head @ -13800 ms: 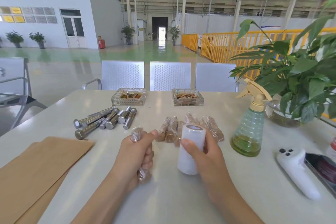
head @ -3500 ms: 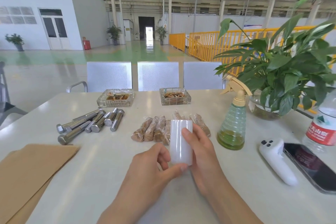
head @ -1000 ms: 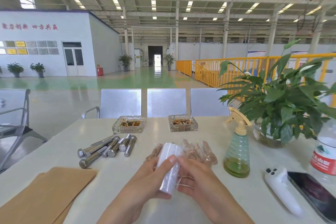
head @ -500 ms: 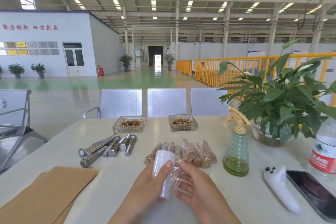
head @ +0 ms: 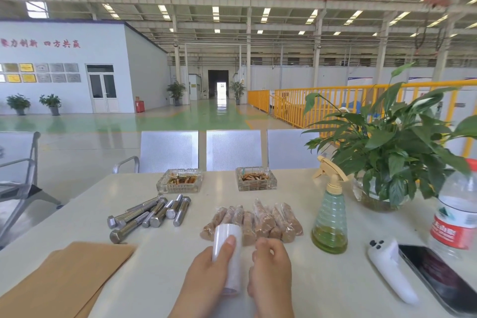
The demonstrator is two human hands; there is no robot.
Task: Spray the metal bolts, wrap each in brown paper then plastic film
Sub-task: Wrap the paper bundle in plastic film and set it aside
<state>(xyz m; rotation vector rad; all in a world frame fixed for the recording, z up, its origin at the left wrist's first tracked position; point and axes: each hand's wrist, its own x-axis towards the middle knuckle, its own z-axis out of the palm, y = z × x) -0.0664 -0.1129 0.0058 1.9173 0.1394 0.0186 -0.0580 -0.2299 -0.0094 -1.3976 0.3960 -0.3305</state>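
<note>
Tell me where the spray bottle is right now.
In the head view, the spray bottle stands upright on the table's right half, between the wrapped bolts and the potted plant.

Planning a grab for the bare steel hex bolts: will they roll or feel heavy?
The bare steel hex bolts look solid, so probably heavy for their size. Round shanks may roll when nudged, though hex heads should limit that. Smooth metal could be slippery.

Film roll [head: 228,253] in left hand [head: 206,276] (right hand [head: 269,271] beside), before wrapped bolts [head: 255,221]
</note>
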